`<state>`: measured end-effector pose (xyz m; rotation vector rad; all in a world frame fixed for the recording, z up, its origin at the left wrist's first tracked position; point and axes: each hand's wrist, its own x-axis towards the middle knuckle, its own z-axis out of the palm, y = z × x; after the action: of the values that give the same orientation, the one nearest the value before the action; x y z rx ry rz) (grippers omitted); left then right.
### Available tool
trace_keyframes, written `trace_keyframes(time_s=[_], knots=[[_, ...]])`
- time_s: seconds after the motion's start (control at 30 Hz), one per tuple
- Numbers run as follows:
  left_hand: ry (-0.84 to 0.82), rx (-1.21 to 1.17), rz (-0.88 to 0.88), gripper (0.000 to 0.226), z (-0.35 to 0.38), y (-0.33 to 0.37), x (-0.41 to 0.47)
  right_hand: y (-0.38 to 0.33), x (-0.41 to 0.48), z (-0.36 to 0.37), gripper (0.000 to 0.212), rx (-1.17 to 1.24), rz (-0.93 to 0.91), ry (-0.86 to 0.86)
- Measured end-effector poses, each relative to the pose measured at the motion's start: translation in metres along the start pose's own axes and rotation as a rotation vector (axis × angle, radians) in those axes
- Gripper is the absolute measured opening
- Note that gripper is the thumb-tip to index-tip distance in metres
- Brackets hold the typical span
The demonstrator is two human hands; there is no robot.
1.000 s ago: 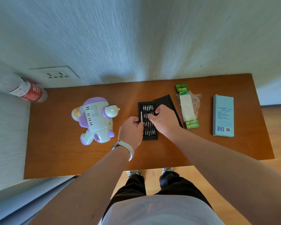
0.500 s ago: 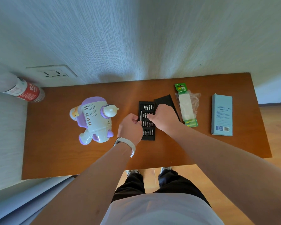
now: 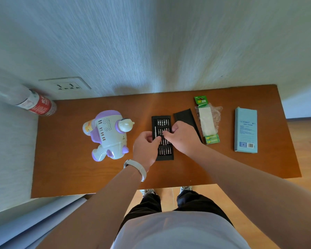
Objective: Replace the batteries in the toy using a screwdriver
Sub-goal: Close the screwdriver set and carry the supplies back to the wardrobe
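A white and purple robot toy (image 3: pixel 108 135) lies on the brown table (image 3: pixel 75 169), left of centre. A black tray of screwdriver bits (image 3: pixel 162 155) lies beside it, with a silver screwdriver handle (image 3: pixel 155 130) in its left slot. My left hand (image 3: pixel 146 150) pinches the handle's near end between thumb and fingers. My right hand (image 3: pixel 182 136) rests over the tray's middle, its fingertips pinched on a bit in the middle row. A green battery pack (image 3: pixel 207 121) lies to the right of the tray.
The tray's black cover (image 3: pixel 185 116) lies between tray and batteries. A light blue box (image 3: pixel 246 130) sits at the right end. A plastic bottle with a red label (image 3: pixel 39 105) stands at the back left corner, below a wall socket (image 3: pixel 68 85).
Both hands stay over the bit tray. My left thumb has closed in on the near end of the silver handle; my right fingertips remain at the middle row of bits.
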<state>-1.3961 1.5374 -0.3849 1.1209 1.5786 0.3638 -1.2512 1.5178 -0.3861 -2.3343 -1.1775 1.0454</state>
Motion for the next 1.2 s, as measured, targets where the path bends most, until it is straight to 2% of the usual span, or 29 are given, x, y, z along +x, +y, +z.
trace_keyframes(time_s=[0.17, 0.33, 0.47, 0.57, 0.7, 0.93, 1.2], knots=[[-0.087, -0.180, 0.014, 0.016, -0.015, 0.008, -0.012, -0.007, -0.015, -0.014, 0.024, 0.124, -0.048, -0.037], [-0.162, -0.303, -0.013, 0.016, -0.022, 0.019, -0.024, -0.010, -0.025, -0.033, 0.015, 0.192, -0.121, -0.065], [-0.125, -0.318, 0.010, 0.017, -0.024, 0.029, -0.028, 0.001, -0.021, -0.048, 0.009, 0.093, -0.131, 0.089], [-0.109, -0.331, 0.025, 0.018, -0.027, 0.036, -0.032, 0.014, -0.010, -0.056, 0.020, 0.002, -0.064, 0.143], [-0.111, -0.361, 0.038, 0.018, -0.032, 0.042, -0.038, 0.024, 0.001, -0.059, 0.047, -0.200, 0.034, 0.061], [-0.076, -0.356, 0.047, 0.017, -0.039, 0.044, -0.041, 0.020, 0.008, -0.039, 0.070, -0.397, 0.072, 0.039], [-0.048, -0.365, 0.046, 0.019, -0.046, 0.044, -0.040, 0.013, 0.013, -0.032, 0.060, -0.392, 0.111, 0.014]])
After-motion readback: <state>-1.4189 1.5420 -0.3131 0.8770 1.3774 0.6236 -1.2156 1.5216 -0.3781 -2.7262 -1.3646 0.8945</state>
